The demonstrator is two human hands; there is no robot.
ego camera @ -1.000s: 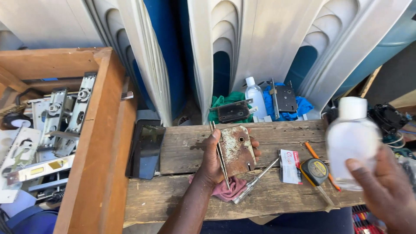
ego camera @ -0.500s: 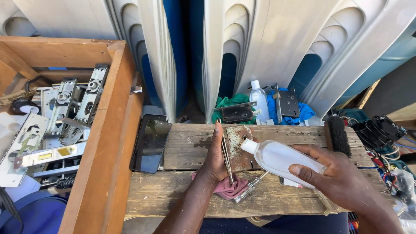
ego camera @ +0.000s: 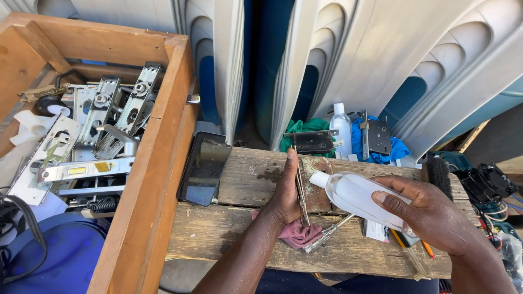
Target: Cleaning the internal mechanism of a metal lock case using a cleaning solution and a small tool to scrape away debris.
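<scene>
Wooden crate (ego camera: 163,179): far left, holding a heap of metal lock bodies (ego camera: 103,130) and faceplates.
Phone (ego camera: 204,169): dark screen up, on the plank bench (ego camera: 239,239) just beside the crate wall.
Left hand (ego camera: 283,193): fingers wrapped around a rusty mortise lock (ego camera: 311,185), holding it on edge on the bench; the faceplate runs along the palm.
Pink rag (ego camera: 297,234): under the lock, at the wrist.
Screwdriver (ego camera: 327,234): lies on the bench just below the lock.
Right hand (ego camera: 430,212): clamped on a white plastic bottle (ego camera: 357,196), tipped sideways with its nozzle touching the lock's rusty face.
Behind the bench: a second bottle (ego camera: 341,128) and two dark lock cases (ego camera: 310,141) on green and blue cloths.
Far right: dark brush (ego camera: 436,171), pencil (ego camera: 427,249).
</scene>
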